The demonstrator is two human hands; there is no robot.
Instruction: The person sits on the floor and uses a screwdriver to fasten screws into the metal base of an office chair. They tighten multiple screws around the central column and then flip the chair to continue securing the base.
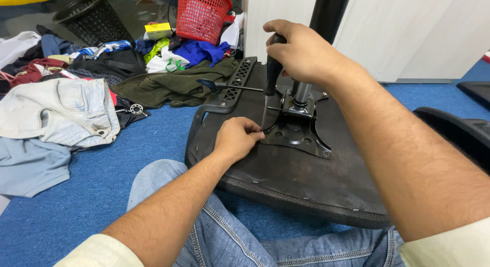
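Note:
An upturned black chair seat [286, 180] lies on the blue carpet in front of my knees. A black metal mounting plate [298, 134] with a chrome and black post [302, 91] is fixed to its underside. My right hand [301, 53] grips the black handle of a screwdriver [272, 75], held upright with its shaft pointing down at the plate's near-left corner. My left hand [237, 139] rests on the seat, fingertips pinched at the screwdriver's tip, steadying it. A second screwdriver [224, 85] with a dark blue handle lies on the seat's far edge.
A heap of clothes [168, 83] and pale jeans [66, 111] covers the carpet to the left. A red basket [201, 14] and a tipped black mesh bin [92, 17] stand behind. White panels [408, 32] rise at the back right. Another black chair part [459, 129] sits right.

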